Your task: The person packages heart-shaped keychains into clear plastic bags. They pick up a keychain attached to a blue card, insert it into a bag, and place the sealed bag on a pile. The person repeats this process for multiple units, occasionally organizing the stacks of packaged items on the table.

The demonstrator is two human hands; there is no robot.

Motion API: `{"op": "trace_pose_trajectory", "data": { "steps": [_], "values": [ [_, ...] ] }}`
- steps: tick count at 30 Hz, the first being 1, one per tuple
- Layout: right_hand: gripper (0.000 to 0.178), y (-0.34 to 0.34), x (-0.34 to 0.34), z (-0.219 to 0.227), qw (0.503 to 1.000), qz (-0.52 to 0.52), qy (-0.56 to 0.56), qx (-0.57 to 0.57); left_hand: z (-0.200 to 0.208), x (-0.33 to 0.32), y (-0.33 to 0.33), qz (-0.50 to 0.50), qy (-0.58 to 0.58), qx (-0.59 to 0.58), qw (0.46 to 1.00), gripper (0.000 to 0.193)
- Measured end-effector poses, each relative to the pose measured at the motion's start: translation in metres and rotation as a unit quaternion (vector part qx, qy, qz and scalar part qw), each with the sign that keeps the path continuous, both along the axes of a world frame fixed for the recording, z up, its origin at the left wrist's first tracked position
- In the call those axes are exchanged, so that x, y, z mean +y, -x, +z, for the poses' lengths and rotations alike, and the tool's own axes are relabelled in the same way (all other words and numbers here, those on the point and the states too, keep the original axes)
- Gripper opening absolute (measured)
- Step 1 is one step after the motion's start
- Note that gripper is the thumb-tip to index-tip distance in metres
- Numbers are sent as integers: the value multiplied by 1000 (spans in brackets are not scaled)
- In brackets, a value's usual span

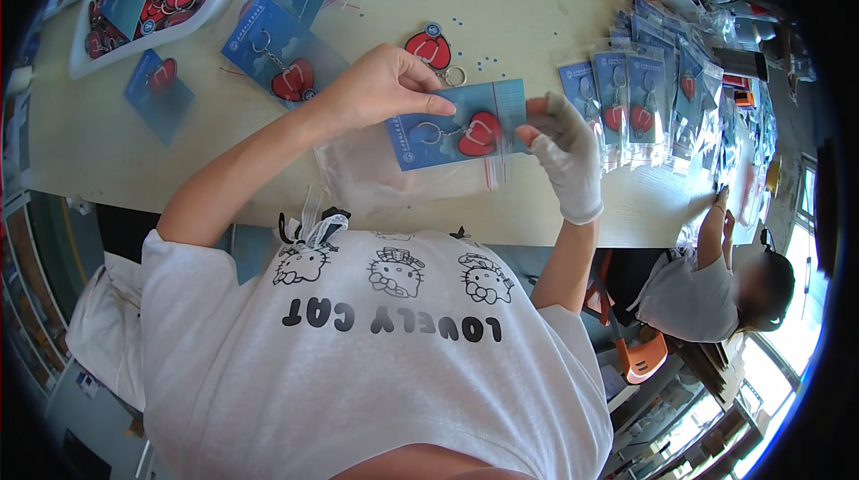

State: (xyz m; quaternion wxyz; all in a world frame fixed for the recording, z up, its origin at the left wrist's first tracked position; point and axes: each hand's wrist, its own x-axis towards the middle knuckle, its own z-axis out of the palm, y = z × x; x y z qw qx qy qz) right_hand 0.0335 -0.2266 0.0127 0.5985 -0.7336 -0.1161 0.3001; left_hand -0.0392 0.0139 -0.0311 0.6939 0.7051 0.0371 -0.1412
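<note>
**Lots look done, but more is left**

The left hand (386,91) is bare and pinches the top edge of a blue card (445,149) with its thumb on the front. The right hand (570,158) wears a white glove with bare fingertips. It curls close at the card's 3 o'clock end, but I cannot tell if it grips. The card sits in front of the person, and a red charm (480,134) lies on it. I cannot tell if it is inside a bag.

From this card, clear bags (358,178) lie under it and toward 8 o'clock. At 3 o'clock, a row of bagged cards (613,91) looks finished. At 10 o'clock, a white tub (161,33) has lots of red charms left in it.

A loose charm (428,50) lies near 11 o'clock, just beside the left hand, so it could get in the way. The left arm crosses near another card (255,66) at 10 o'clock. Blue dots (484,62) speckle the table (80,147) near 12 o'clock. Another person (689,298) is at 4 o'clock.
</note>
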Motion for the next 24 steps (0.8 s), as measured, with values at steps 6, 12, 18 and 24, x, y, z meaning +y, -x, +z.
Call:
{"op": "trace_pose_trajectory", "data": {
  "steps": [6, 12, 18, 24],
  "values": [
    [16, 3, 4, 4, 995, 18, 96, 25, 4, -5, -7, -30, -6, -4, 1000, 20],
    [10, 7, -2, -17, 987, 115, 27, 113, 31, -9, -14, -105, -64, -17, 992, 30],
    [13, 10, -4, -31, 990, 106, 20, 91, 52, -23, -23, -135, -197, -112, 965, 30],
    [56, 11, -42, -22, 974, 157, -114, 120, 57, -39, -30, -168, -219, -147, 950, 23]
  ]
}}
